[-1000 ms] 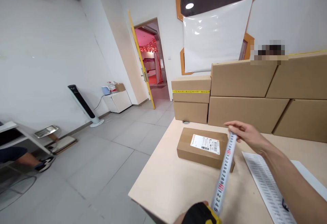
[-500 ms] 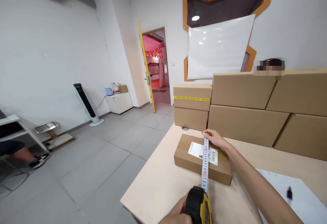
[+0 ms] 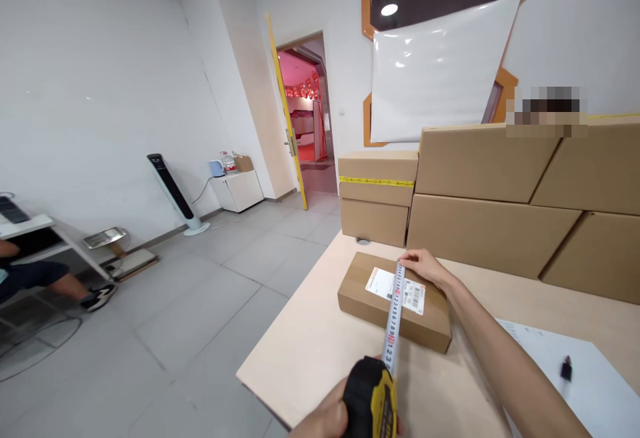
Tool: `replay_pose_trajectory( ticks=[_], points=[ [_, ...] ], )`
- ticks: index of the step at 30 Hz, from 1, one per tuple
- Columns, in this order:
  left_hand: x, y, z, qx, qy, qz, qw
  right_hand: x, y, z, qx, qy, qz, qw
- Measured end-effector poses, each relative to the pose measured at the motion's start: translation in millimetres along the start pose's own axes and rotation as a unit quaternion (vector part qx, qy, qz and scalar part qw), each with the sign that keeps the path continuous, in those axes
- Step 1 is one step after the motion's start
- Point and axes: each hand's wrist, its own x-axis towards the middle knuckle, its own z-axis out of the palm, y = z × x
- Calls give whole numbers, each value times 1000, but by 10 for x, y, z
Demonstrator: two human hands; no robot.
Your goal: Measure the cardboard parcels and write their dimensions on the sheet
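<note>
My left hand [image 3: 324, 413] is wrapped round the black and yellow case of a tape measure [image 3: 369, 398], low in the view and in front of the table edge side of a small cardboard box. From the case the white tape blade [image 3: 393, 327] runs out across the top of that cardboard box [image 3: 364, 268]. With fingers pinched together, my right hand [image 3: 424, 267] grips the blade's end at the box's far edge. A white printed label [image 3: 415, 298] lies on the box top, partly covered by the blade.
Large cardboard boxes [image 3: 493, 225] are stacked along the table's [image 3: 295, 365] far side, with a person's head behind them. Paper [image 3: 595, 365] and a pen [image 3: 566, 368] lie at right. Beyond are a floor scale [image 3: 135, 263], a tower fan [image 3: 173, 191], an open door [image 3: 289, 118] and a seated person's leg.
The tape measure case has shifted left relative to the box, so the blade now slants more. My right hand still pinches its far end. The whole view has tipped slightly down.
</note>
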Motion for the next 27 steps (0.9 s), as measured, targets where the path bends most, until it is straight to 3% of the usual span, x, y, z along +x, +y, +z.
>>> replay_pose_trajectory(
  ticks=[5,10,19,27],
  points=[
    [79,-91,-205,-17,-73,-16,997,47,18,-5,10,1,51,999],
    [185,-113,-164,-19,-112,-18,993,70,30,-22,21,-2,84,996],
    [159,-136,-204,-27,-113,-50,992,46,-12,-56,15,-2,92,996],
    [133,-85,-100,-5,-76,-69,995,36,-29,-54,18,-2,98,995]
  ],
)
